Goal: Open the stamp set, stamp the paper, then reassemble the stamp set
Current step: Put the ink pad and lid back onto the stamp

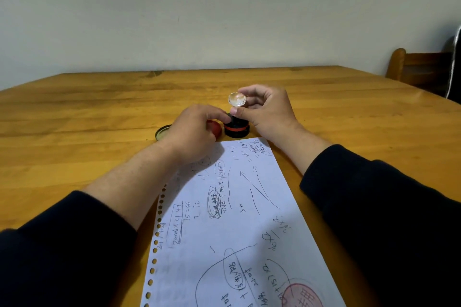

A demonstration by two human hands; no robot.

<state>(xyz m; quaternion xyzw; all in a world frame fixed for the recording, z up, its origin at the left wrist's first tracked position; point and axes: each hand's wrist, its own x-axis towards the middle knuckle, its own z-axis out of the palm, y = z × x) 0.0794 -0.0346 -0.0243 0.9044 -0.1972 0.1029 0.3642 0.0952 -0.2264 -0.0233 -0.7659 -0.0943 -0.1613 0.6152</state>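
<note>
**Both hands on the stamp at the far end of the paper**

We see the stamp set standing on the honey-coloured wooden table [99, 107], just beyond the top edge of the white hole-punched sheet of paper covered in handwriting [224, 219]. The round black stamp base with an orange-red ring [237, 129] sits upright on the wood. Our left hand [192, 129] reaches in from the left, its fingertips [224, 117] curled onto the black upper part of the base, gripping it. Our right hand [267, 109] pinches the stamp just under its clear faceted crystal knob [237, 99], which rises above the base. A red rounded piece [215, 128] lies just left of the base, partly hidden behind the left hand, and a round dark lid with a pale rim [162, 131] lies flat further left. A red circular stamp mark [301, 295] shows at the near end of the paper. A brown wooden chair [414, 67] stands at the table's far right.
</note>
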